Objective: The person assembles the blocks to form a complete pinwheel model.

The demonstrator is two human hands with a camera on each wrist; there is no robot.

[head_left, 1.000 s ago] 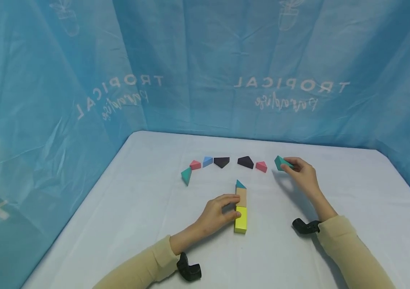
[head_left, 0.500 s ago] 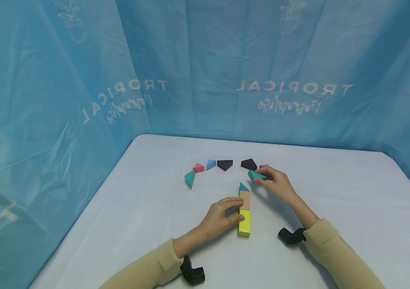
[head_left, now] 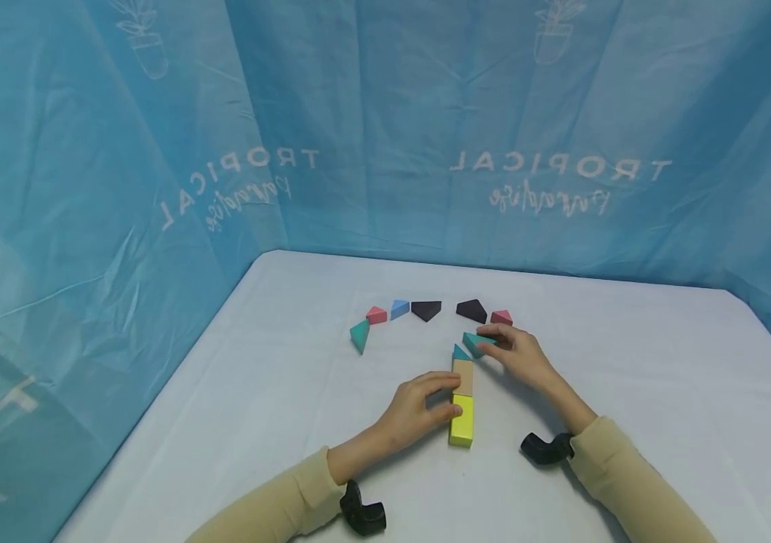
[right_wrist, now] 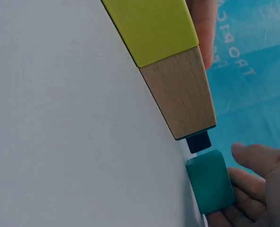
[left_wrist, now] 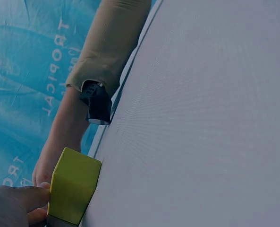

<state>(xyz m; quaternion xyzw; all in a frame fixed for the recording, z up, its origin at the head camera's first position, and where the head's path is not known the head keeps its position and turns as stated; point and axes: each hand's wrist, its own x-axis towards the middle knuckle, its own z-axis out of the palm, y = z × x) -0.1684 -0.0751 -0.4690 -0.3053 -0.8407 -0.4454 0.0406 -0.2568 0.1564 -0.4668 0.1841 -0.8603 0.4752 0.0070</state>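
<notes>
A yellow block [head_left: 462, 422], a bare wood block [head_left: 466, 375] and a small blue triangular block [head_left: 460, 353] lie end to end in a line. My left hand [head_left: 404, 413] rests against the line's left side, fingertips on the wood block and thumb on the yellow one [left_wrist: 73, 184]. Just right of the blue triangle lies a green triangular block [head_left: 475, 343]. My right hand [head_left: 520, 356] is around its far end. In the right wrist view, its thumb stands off the green block [right_wrist: 210, 184] while the other fingers touch its edge.
Behind the line, two black blocks [head_left: 425, 310], a light blue block [head_left: 400, 308], a red block [head_left: 376, 315] and another green triangular block [head_left: 360, 335] form an arc. A second red block [head_left: 502, 317] sits close to my right fingers. Blue curtain [head_left: 385, 151] surrounds the white table [head_left: 256, 362].
My right hand has carried the green triangular block left and nearer, down beside the blue triangle, and its thumb now stands off it. The left hand has kept its place on the line.
</notes>
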